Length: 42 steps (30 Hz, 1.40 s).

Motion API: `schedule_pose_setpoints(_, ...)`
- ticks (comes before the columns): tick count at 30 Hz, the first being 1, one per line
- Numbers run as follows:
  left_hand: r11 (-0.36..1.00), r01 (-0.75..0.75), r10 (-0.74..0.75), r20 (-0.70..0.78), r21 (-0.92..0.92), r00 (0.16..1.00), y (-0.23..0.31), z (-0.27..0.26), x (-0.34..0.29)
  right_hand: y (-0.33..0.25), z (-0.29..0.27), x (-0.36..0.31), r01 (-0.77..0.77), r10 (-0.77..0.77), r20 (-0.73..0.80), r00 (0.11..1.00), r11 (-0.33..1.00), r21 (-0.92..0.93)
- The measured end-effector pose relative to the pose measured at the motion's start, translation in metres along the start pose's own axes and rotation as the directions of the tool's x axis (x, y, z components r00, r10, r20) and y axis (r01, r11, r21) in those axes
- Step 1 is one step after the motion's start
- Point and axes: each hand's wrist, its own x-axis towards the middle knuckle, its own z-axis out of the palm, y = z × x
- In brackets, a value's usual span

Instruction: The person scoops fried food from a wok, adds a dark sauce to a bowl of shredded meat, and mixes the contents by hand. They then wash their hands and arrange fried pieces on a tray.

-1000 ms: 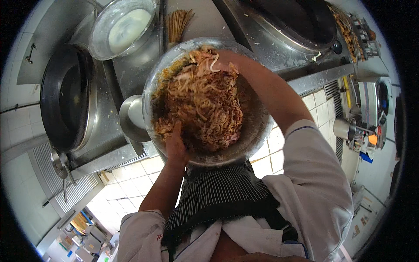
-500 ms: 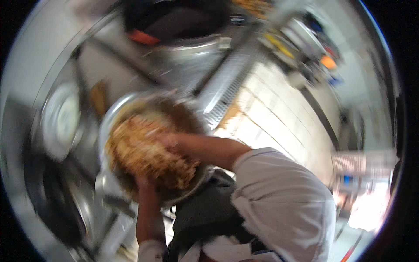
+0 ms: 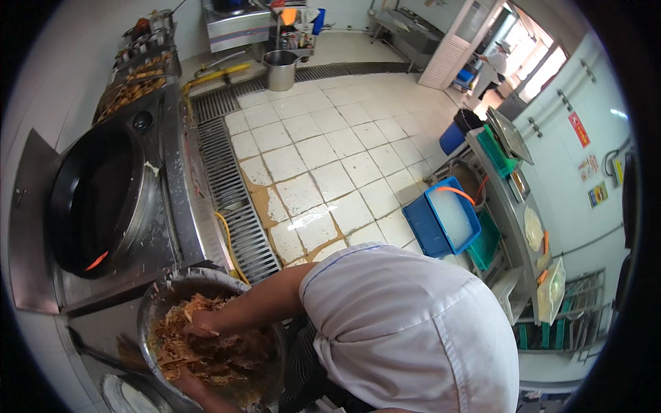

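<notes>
A large metal pot (image 3: 157, 303) holds a heap of orange-brown shredded food (image 3: 227, 358), coated and stringy. My right hand (image 3: 201, 323) reaches into it from the right, its fingers curled into the shreds; a few strips cling by the thumb. Lower down, at the pot's left side, is my left hand (image 3: 180, 378), sunk in the same food. Its fingers are covered by the shreds, so their shape is hidden.
A big black wok (image 3: 96, 199) sits in the steel stove at left, with food trays (image 3: 138, 89) beyond it. A floor drain grate (image 3: 234, 186) runs alongside. A blue tub (image 3: 441, 217) stands at right; a stock pot (image 3: 280, 71) and a person (image 3: 492, 69) are farther off.
The view has swung to the right and up, so the pot now appears lower left. The heap held up between both hands has dropped and spread in the pot.
</notes>
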Motion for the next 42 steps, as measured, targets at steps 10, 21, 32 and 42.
schedule_pose_setpoints(10,0.863,0.230,-0.254,-0.008,0.451,0.967,-0.087,0.005,0.058,0.017,-0.018,-0.063,-0.164,0.109,-0.388,0.915,0.980,-0.113)
schedule_pose_setpoints(21,0.885,0.139,-0.210,0.113,0.445,0.971,-0.024,0.048,-0.001,0.097,0.010,0.035,-0.003,0.169,0.096,0.981,0.507,-0.862)
schedule_pose_setpoints(32,0.917,0.058,-0.138,0.178,0.395,0.974,0.022,0.077,0.017,0.107,0.022,0.049,-0.051,0.183,0.097,0.978,0.667,-0.743)
schedule_pose_setpoints(42,0.938,0.016,-0.093,0.205,0.346,0.974,0.039,0.090,0.030,0.093,0.020,0.039,-0.052,0.175,0.115,0.978,0.734,-0.677)
